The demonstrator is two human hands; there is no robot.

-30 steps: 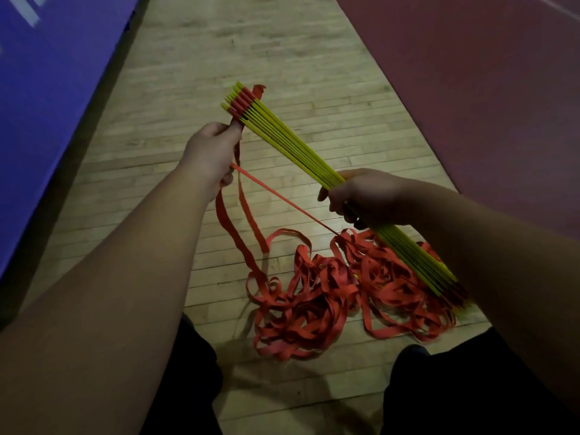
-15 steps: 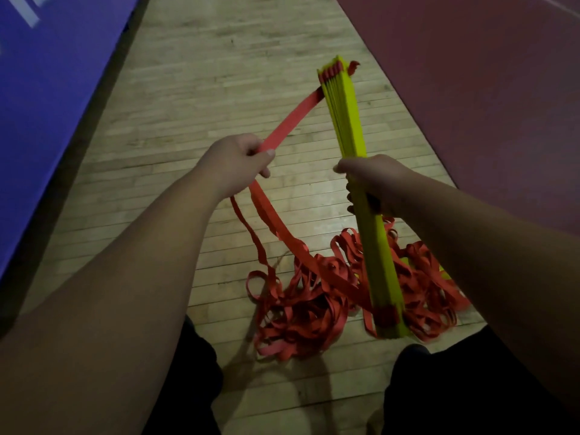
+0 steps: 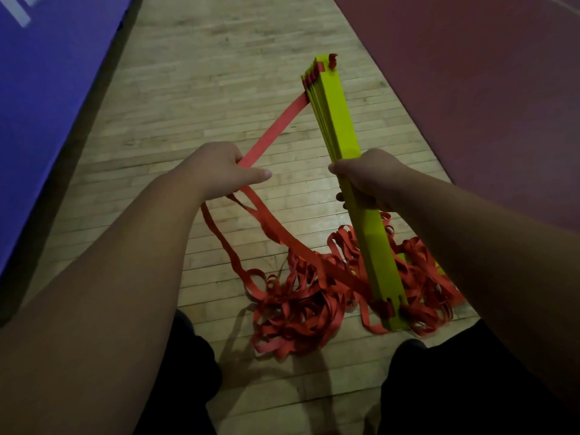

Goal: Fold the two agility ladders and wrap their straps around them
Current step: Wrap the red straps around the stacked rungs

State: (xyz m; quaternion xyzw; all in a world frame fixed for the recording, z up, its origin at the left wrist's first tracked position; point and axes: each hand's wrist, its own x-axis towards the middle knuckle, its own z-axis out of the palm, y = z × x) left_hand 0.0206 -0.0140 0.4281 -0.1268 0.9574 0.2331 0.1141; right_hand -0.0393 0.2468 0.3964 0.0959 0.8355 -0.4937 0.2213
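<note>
Holds the bundle of yellow rungs (image 3: 337, 120) tilted over the wooden floor (image 3: 219, 89), right hand (image 3: 367, 180) with fingers (image 3: 340, 196) clamped round its middle, left hand (image 3: 216, 171) pinching the taut red strap (image 3: 276, 127): presumably stiff, light slats and limp, tangle-prone webbing.

Bare forearms (image 3: 131, 262) and black trousers (image 3: 470, 390) show.
</note>
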